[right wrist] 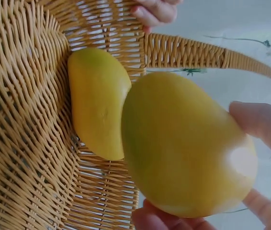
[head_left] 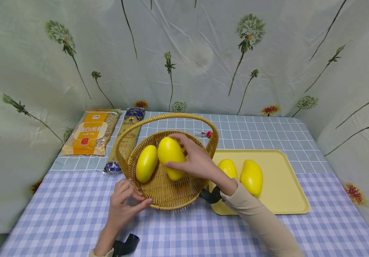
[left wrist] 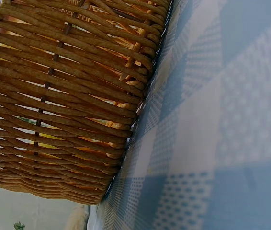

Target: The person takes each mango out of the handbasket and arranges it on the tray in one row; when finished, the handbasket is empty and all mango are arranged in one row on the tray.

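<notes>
A wicker basket with a tall arched handle stands on the checked cloth. My left hand grips its near-left rim, thumb on the inside edge; the left wrist view shows mostly the woven side wall. Over the basket my right hand holds a yellow mango between thumb and fingers. Another mango lies inside at the left. In the right wrist view the held mango overlaps the one lying against the basket wall.
Right of the basket sits a yellow tray with two mangoes on it, one partly behind my right wrist. A bag of grain-like food and a long blue-ended packet lie at the back left. A small red-wrapped item lies behind the basket.
</notes>
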A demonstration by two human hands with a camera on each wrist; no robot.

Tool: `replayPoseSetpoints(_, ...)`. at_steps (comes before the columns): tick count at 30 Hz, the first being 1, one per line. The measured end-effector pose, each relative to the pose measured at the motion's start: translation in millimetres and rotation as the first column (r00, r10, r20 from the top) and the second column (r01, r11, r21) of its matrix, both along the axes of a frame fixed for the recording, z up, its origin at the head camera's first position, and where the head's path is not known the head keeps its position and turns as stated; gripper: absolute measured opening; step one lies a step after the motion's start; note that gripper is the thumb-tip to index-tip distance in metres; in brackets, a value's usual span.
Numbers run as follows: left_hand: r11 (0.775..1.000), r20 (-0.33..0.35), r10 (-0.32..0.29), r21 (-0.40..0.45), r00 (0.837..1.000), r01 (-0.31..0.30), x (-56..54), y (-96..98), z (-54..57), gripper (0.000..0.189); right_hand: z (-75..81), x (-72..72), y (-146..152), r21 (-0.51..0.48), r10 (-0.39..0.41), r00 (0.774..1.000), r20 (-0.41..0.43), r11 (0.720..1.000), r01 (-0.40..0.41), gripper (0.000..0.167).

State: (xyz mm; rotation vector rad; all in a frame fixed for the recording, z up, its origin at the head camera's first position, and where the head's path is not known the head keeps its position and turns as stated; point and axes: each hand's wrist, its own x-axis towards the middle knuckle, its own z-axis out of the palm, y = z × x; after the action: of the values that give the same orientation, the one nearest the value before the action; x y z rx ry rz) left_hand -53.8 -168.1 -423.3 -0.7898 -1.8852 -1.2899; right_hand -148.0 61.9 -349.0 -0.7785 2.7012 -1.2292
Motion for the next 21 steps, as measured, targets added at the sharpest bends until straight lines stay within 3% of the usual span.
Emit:
replayPoseSetpoints(8,1.0,0.012,0.005,0.001,1.0,-0.005,0.4,-0.2,0.6,0.034,0.9,15.5,12,-0.166,0.043,0.998,0.041,0.985,-0.036,0.076)
replayPoseSetpoints(21,1.0,0.013,0.005,0.007,1.0,-0.005,0.3,0.4,-0.1,0.035,-6.6,40.4,42,-0.288,-0.024,0.997,0.079,0.957,0.046,0.08)
